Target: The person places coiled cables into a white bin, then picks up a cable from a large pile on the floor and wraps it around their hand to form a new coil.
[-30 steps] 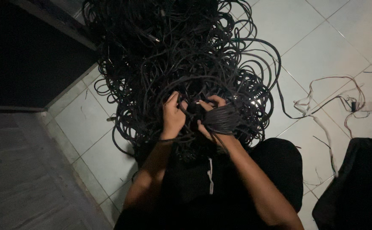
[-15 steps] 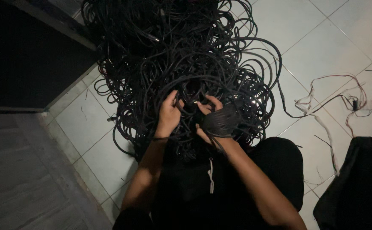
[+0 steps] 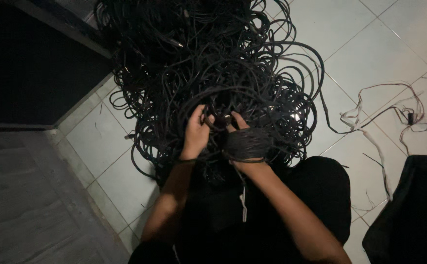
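Nearest: dark-clothed lap, both forearms reaching fwd. Right hand [image 3: 243, 142] is wrapped in a tight coil of black cable [image 3: 246, 144], loops running left-right across the palm, fingers curled round it. Left hand [image 3: 196, 131] just beside, fingers pinched on a strand btwn the two hands. Beyond, the big tangled cable pile [image 3: 213, 63] sprawls near-to-far over the white tile floor [image 3: 370, 54], matte black, no clear direction. Far right: thin pale wire [image 3: 384, 105], loose. Black bag [image 3: 414, 210] near right.
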